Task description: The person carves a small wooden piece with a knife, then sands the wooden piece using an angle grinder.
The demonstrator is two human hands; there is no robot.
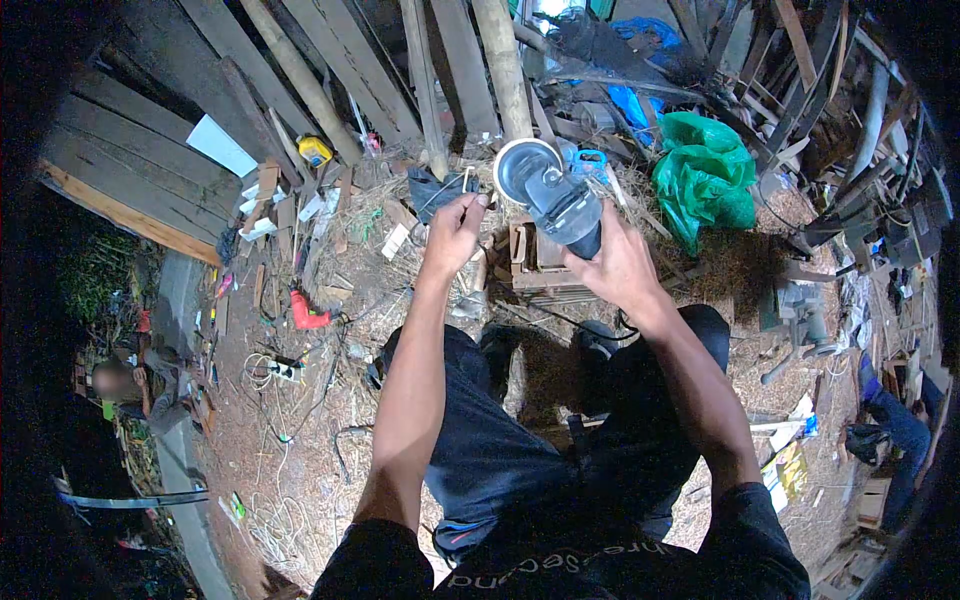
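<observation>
My right hand (622,262) is wrapped round the dark rear body of an angle grinder (565,205), which is raised in front of me. The grinder's round disc (528,170) has a pale rim and points up and to the left. Just left of the disc is my left hand (458,230), apart from it, with its fingers curled together. Whatever those fingers hold, if anything, is too small to make out. Below the grinder sits a small wooden frame or box (540,262) on the ground between my feet, partly covered by my right hand.
A green plastic bag (705,175) lies at the right. A red power tool (308,310), a power strip (285,371) with cords and a yellow tool (315,151) lie at the left. Planks (350,60) lean behind. A person (150,385) sits far left; another person's leg (900,420) shows far right.
</observation>
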